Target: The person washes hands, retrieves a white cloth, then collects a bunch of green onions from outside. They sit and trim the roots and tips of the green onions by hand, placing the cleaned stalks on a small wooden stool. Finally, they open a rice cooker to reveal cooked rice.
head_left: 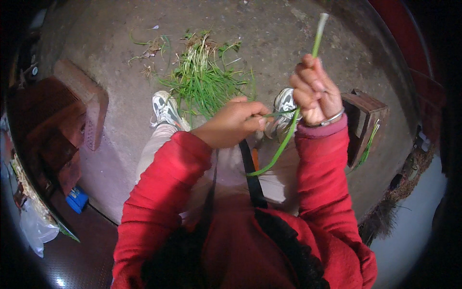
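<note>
We hold one long green stalk [288, 137] up between both hands, above our lap. Our right hand [315, 91] is curled shut around the stalk's upper part, so the pale root end sticks up past the fingers and the green length hangs down below the wrist, curving toward our left. Our left hand [233, 123] sits just left of and below the right one, its fingertips pinched together on a thin strand [279, 114] that runs across to the stalk; whether that strand is an outer leaf or a separate blade we cannot tell.

We judge the step in hand to be stripping the stalk clean: one hand steadies it, the other pulls a leaf away. The next move would call for a firm hold by the right hand while the left draws its strand away from the stalk without snapping the stem.

Beyond our hands, on the floor [288, 43] past our shoes [166, 110], lies a loose heap of greens [202, 82].
</note>
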Motion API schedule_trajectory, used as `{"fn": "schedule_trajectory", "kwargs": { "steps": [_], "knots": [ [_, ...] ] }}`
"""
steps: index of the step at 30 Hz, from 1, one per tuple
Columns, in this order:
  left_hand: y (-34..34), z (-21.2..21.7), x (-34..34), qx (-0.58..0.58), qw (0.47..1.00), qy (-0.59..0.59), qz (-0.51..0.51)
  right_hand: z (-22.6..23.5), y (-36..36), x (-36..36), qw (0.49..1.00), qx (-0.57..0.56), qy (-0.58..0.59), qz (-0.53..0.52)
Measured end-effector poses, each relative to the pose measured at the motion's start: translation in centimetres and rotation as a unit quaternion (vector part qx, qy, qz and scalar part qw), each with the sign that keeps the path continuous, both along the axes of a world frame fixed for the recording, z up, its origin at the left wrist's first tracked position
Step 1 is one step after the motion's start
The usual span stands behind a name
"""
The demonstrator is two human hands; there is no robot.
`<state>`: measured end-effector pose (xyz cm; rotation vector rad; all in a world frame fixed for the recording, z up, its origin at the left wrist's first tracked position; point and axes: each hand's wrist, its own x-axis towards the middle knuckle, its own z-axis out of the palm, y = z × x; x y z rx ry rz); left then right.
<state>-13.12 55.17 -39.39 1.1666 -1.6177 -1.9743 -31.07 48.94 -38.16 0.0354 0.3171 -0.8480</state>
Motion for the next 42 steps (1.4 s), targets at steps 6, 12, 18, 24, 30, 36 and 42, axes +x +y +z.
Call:
{"fn": "schedule_trajectory", "kwargs": {
  "steps": [6,12,18,24,30,36,42],
  "knots": [
    [0.4,0.0,4.8,0.23,0.971,0.042,0.045,-0.6,-1.8,-7.1,0.983,-0.007,0.08,-0.165],
    [0.9,-0.8,7.1,0.215,0.972,-0.085,0.044,-1.1,-1.0,-9.8,0.947,0.066,0.166,-0.265],
    [0.4,-1.2,8.9,0.039,0.979,-0.2,0.012,-1.2,-1.1,-9.6,0.944,0.07,0.164,-0.277],
    [-0.9,-0.6,7.7,-0.306,0.875,-0.353,0.125,-1.1,-1.3,-7.1,0.95,0.029,0.2,-0.239],
    [-0.6,0.7,-0.6,-0.017,0.974,0.08,0.21,-1.3,-0.2,-0.6,0.986,0.034,0.118,-0.114],
    [0.1,0.9,-1.1,0.351,0.918,0.175,0.062,-1.4,-1.4,-4.4,0.966,0.035,0.156,-0.206],
    [1.2,-0.2,3.8,0.35,0.928,0.081,0.098,-1.0,-0.9,-10.8,0.913,0.063,0.23,-0.33]
  ]
}}
